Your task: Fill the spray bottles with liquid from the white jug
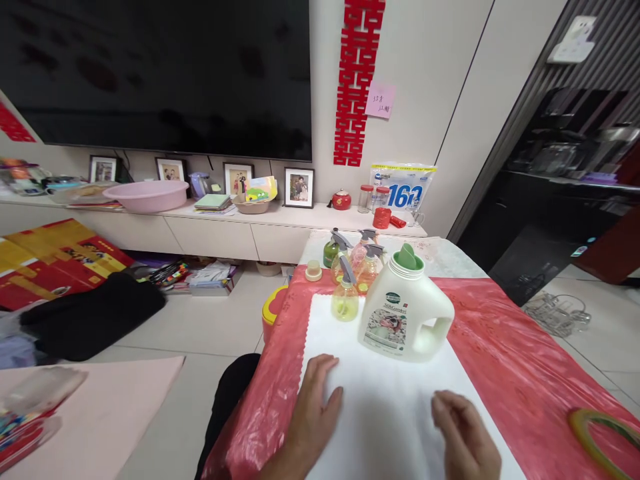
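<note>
My left hand (317, 407) rests over the left edge of a white sheet (380, 413), thumb and fingers apart, with nothing in it. On the right, my right hand (465, 430) hovers at the sheet's other edge, its fingers curled together; I see no object in it. Beyond both hands stands a large white detergent jug (385, 307), upright, its green spout (407, 257) uncapped. A small spray bottle (345, 303) with yellowish liquid stands left of the jug. Several more spray bottles (367, 270) cluster behind it. A pale cap (313, 270) sits at their left.
Red plastic film (500, 320) covers the table. A roll of tape (605, 437) lies at the right. A yellow-and-red stool (274, 303) is left of the table. Against the wall, a low cabinet (215, 233) carries a pink basin (147, 195) and picture frames (299, 188).
</note>
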The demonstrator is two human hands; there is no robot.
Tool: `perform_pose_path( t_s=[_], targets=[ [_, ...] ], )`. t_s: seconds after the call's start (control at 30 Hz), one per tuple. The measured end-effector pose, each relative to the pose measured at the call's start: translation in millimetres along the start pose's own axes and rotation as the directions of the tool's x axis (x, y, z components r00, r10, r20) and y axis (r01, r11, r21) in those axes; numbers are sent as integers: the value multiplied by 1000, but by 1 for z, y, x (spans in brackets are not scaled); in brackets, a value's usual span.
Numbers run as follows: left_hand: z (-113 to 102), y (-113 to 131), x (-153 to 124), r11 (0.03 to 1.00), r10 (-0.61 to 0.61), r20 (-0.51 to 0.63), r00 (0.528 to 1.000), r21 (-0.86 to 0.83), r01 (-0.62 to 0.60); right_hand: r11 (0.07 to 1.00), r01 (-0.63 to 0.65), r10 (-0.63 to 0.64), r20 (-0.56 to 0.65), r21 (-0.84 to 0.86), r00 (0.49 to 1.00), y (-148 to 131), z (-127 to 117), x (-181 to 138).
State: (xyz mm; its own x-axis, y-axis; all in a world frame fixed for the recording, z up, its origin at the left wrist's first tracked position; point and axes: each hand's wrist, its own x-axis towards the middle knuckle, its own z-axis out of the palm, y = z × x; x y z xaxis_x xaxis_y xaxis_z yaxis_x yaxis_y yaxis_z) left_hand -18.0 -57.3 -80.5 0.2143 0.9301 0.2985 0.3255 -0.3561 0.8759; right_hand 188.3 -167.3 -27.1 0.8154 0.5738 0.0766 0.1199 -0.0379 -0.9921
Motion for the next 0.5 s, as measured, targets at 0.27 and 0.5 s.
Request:
perform_pose_path(
  t_s=[0.27, 0.5],
  targets=[
    [8, -8, -20, 971, 149, -3, 989, 190, -146, 972, 168, -148, 127, -167, 981, -38, 18, 125],
    [12, -12, -23, 941, 222, -21, 975, 265, -208, 998, -63, 63, 14, -30, 998, -12, 59, 158]
  ],
)
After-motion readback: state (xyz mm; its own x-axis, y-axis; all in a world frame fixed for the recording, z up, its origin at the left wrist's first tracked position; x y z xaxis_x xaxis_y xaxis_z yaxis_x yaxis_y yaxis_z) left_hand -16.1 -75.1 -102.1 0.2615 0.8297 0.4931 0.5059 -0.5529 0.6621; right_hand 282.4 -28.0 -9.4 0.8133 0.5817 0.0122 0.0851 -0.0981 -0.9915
